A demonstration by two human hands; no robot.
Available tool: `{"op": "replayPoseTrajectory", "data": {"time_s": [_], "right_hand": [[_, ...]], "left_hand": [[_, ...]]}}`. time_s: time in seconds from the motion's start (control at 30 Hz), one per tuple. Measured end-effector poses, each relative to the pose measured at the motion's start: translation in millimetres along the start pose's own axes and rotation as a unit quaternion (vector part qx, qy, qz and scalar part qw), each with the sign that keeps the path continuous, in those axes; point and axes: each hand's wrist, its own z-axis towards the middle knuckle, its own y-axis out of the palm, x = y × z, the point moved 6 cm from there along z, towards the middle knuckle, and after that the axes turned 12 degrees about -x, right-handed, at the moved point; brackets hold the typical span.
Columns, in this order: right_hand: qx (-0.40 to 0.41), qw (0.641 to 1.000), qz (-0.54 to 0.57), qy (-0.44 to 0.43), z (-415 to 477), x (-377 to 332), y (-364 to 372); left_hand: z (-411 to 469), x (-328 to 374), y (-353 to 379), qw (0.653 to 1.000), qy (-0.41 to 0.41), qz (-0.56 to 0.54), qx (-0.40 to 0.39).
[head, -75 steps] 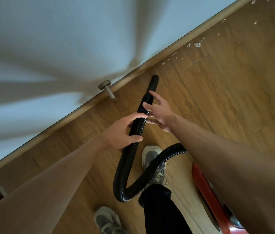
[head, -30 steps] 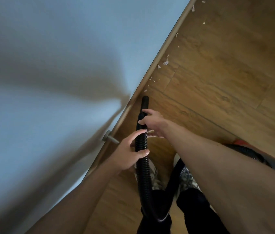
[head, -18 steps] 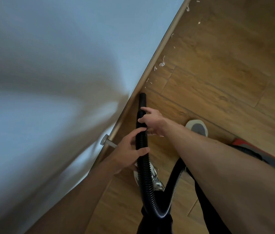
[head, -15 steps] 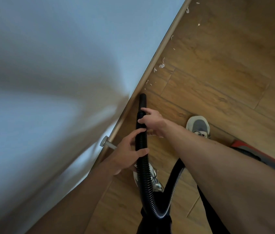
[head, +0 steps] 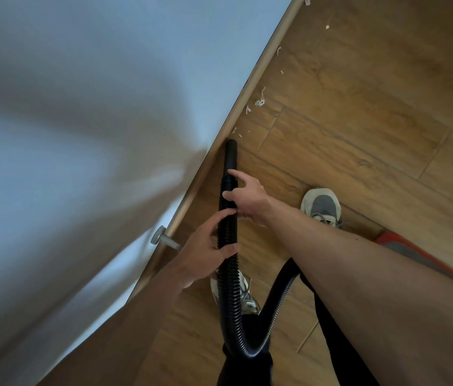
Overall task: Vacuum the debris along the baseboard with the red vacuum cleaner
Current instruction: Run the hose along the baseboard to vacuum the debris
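A black ribbed vacuum hose (head: 228,274) runs up the middle of the view and ends in a smooth nozzle (head: 231,154) close to the wooden baseboard (head: 250,90). My left hand (head: 205,252) grips the hose from the left. My right hand (head: 243,195) holds it higher up, near the nozzle's base. White debris (head: 260,101) lies scattered along the baseboard beyond the nozzle tip, with smaller bits (head: 233,130) just ahead of it. A strip of the red vacuum cleaner (head: 425,260) shows at the right edge.
A metal door stop (head: 164,239) sticks out of the baseboard left of my left hand. My two shoes (head: 322,206) stand on the wood-look floor (head: 372,121). The white wall (head: 80,135) fills the left side. The hose loops down by my legs.
The view has turned along the wall and I have stepped forward. The nozzle has moved along the baseboard toward the white debris. Both hands keep their hold on the hose.
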Motion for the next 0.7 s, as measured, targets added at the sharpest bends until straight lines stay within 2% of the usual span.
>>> {"op": "replayPoseTrajectory", "data": {"time_s": [0.4,0.7], "right_hand": [[-0.020,1.000,0.003,0.002,0.3,-4.0,-20.1],[-0.008,0.999,0.047,-0.003,-6.7,-2.3,-43.3]], "left_hand": [[14.0,12.6,6.1,0.999,-0.008,0.035,-0.008],[23.9,27.7,17.1,0.997,-0.008,0.064,-0.029]]}}
